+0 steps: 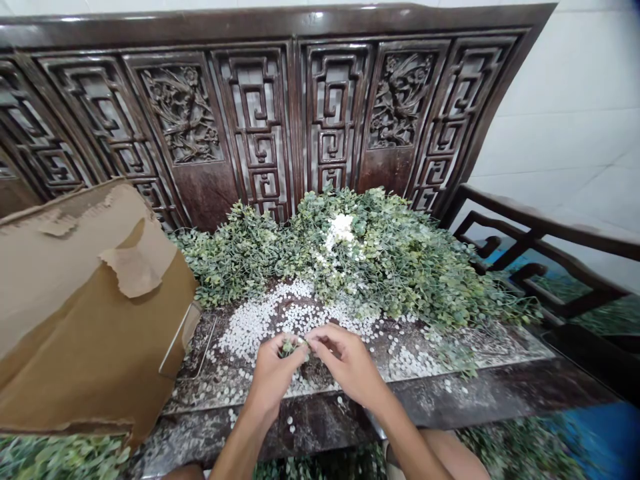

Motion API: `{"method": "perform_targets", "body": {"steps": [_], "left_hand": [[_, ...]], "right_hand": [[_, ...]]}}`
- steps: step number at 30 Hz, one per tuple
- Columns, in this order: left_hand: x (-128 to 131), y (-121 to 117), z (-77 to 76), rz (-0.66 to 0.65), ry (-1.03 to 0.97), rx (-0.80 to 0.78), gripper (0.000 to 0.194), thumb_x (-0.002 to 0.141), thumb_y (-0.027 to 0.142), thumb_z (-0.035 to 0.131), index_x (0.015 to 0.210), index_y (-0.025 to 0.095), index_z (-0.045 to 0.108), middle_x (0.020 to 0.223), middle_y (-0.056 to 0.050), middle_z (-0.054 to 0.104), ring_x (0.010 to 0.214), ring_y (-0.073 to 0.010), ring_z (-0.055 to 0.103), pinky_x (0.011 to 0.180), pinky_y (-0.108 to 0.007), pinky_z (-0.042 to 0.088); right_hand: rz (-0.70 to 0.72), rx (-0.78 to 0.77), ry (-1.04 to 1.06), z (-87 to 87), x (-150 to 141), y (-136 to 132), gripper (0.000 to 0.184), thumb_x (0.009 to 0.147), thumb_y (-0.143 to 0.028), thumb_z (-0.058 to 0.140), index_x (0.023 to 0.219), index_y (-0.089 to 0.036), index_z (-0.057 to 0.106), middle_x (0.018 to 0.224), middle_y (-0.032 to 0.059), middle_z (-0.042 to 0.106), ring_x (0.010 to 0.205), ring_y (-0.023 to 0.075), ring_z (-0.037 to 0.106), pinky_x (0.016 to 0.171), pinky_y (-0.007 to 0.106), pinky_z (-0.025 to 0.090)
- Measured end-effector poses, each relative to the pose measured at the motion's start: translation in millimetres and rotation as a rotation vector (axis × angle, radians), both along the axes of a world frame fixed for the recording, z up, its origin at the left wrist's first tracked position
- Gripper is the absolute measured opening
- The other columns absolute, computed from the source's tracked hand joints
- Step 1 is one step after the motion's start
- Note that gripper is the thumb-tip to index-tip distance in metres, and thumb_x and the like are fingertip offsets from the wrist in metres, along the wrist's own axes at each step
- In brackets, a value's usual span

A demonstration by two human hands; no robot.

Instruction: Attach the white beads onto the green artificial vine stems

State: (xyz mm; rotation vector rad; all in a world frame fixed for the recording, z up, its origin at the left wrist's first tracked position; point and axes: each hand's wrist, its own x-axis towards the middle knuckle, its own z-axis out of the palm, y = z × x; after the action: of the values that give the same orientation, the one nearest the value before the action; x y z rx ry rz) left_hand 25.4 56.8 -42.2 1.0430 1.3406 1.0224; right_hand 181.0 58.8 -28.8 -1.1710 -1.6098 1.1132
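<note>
At left hand (273, 377): sprig (288, 347), level, tip pointing left

Left hand (274, 377), right hand (347, 363) pinch leafy sprig (289, 347), maybe eucalyptus, over white petals (260, 327) on carved wooden bench (255, 133).

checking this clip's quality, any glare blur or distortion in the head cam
Head view: soft, even light; small glare spots on the carved wooden bench back; wide-angle distortion bows its top edge; the left hand and right hand look fairly sharp.
</note>
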Motion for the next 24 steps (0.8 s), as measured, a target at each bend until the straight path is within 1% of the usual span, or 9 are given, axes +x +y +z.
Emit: {"method": "perform_targets", "body": {"steps": [2,5,9,14,21,24], "left_hand": [[-0.2,0.4,-1.1,-0.004,-0.007,0.006,0.018,0.071,0.033,0.069,0.076,0.016,0.065,0.073,0.000,0.061,0.073,-0.0165,0.052,0.070,-0.026,0.037],[-0.5,0.7,-1.5,-0.010,-0.013,0.008,0.017,0.070,0.032,0.068,0.074,0.016,0.064,0.071,0.000,0.060,0.072,-0.0163,0.051,0.070,-0.026,0.037],[-0.7,0.6,0.6,-0.018,-0.002,0.008,0.016,0.070,0.032,0.068,0.072,0.016,0.063,0.071,0.000,0.058,0.072,-0.0162,0.050,0.070,-0.026,0.037],[-0.8,-1.1,4.6,-0.050,0.002,-0.016,0.017,0.072,0.033,0.066,0.072,0.017,0.062,0.071,0.000,0.058,0.071,-0.0158,0.049,0.069,-0.026,0.036],[-2.0,-1.1,4.1,-0.052,0.013,-0.020,0.014,0.071,0.030,0.065,0.071,0.017,0.062,0.069,0.001,0.057,0.070,-0.0148,0.048,0.069,-0.025,0.036],[-1.2,-1.3,4.3,-0.038,0.019,-0.022,0.015,0.070,0.031,0.066,0.070,0.017,0.061,0.069,0.002,0.056,0.070,-0.0145,0.047,0.069,-0.024,0.036]], "right_hand": [[-0.003,0.008,-0.030,-0.3,0.1,0.0,0.016,0.090,-0.024,0.056,0.094,-0.021,0.071,0.090,0.0038,0.067,0.082,0.0169,0.060,0.073,0.028,0.046],[0.013,-0.042,-0.019,-1.5,0.3,0.4,0.015,0.090,-0.025,0.056,0.091,-0.020,0.070,0.083,0.0025,0.066,0.076,0.0160,0.059,0.071,0.027,0.046],[0.036,-0.118,0.033,-1.9,0.1,1.8,0.018,0.090,-0.028,0.055,0.083,-0.018,0.068,0.072,0.0004,0.061,0.069,0.0152,0.056,0.066,0.026,0.044],[0.020,-0.169,0.120,-2.3,0.1,3.6,0.019,0.089,-0.028,0.055,0.080,-0.017,0.067,0.071,0.0006,0.061,0.068,0.0152,0.056,0.066,0.026,0.044],[0.020,-0.135,0.061,-1.6,0.4,1.1,0.019,0.089,-0.028,0.056,0.080,-0.017,0.069,0.068,-0.0002,0.060,0.065,0.0144,0.054,0.062,0.024,0.043],[-0.005,-0.065,-0.006,-0.3,0.1,0.2,0.019,0.090,-0.026,0.055,0.080,-0.018,0.070,0.071,0.0007,0.063,0.068,0.0149,0.056,0.064,0.024,0.043]]}}
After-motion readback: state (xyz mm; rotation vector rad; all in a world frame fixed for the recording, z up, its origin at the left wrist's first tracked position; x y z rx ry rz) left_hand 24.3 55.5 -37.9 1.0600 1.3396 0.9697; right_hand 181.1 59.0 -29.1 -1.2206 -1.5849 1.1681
